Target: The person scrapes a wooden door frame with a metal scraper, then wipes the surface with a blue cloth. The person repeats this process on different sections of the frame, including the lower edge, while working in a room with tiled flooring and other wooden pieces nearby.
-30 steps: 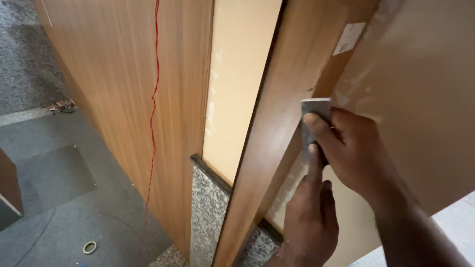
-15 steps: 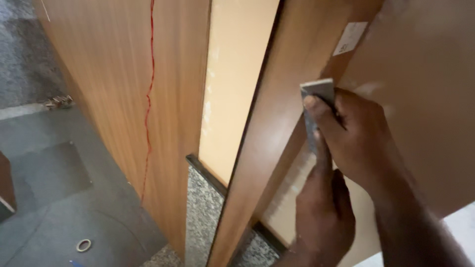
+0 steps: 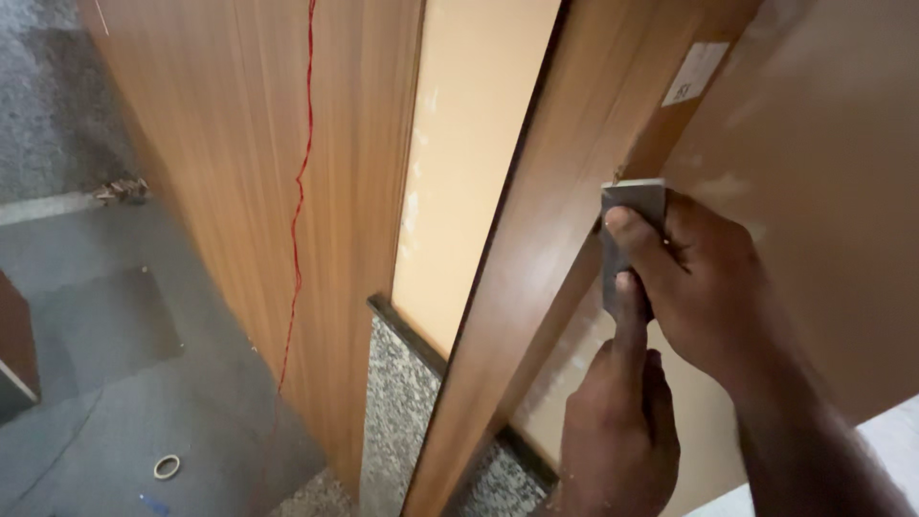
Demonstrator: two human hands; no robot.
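Both hands on a small grey block at the edge of a wooden panel.

The right hand is clamped around the grey block, pressing it against the panel's edge; the left hand reaches up from below, its forefinger laid along the block. A red string hangs down the neighbouring wooden board.

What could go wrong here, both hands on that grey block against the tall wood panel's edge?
1. The wood panel leans on its narrow end; a sideways push could tip or slide it.
2. The right hand grips the grey block beside the panel's sharp edge, and the left hand points a finger up along it; a slip could scrape knuckles or fingertips.
3. A small ring lies on the floor, possibly a trip hazard.
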